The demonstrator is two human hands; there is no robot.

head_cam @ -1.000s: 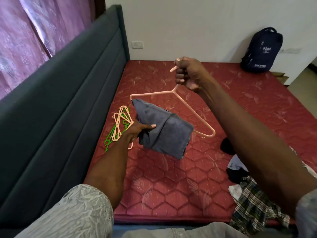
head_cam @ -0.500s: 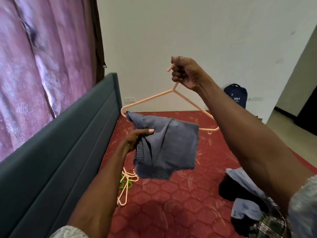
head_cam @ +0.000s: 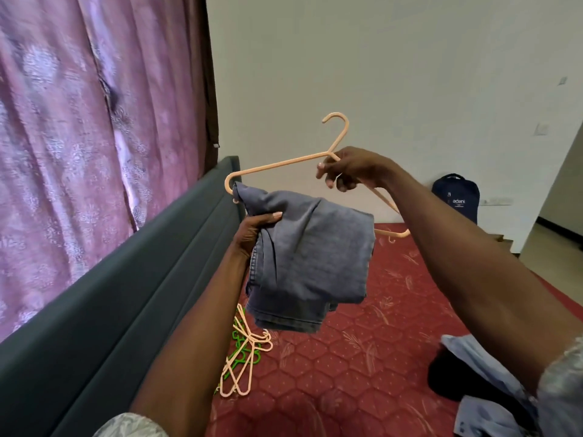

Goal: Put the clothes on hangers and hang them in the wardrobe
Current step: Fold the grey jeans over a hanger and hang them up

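Note:
A peach plastic hanger [head_cam: 277,164] is raised in front of me, its hook free and pointing up. My right hand [head_cam: 350,168] grips it just below the hook, at the top of its right arm. Folded grey-blue jeans [head_cam: 309,257] drape over the hanger's lower bar. My left hand [head_cam: 254,233] clutches the jeans at their left edge, thumb on top. Loose clothes [head_cam: 479,383], pale blue, black and more, lie on the mattress at the lower right. No wardrobe is in view.
Spare peach and green hangers [head_cam: 244,351] lie on the red mattress [head_cam: 362,357] by the dark padded headboard [head_cam: 126,294]. Pink curtains [head_cam: 79,121] hang at left. A navy backpack [head_cam: 456,197] leans on the white wall. A doorway opens at far right.
The view has tilted up from the bed. My right hand slid from the hook down to the hanger's neck, freeing the hook. Hanger and jeans rose higher.

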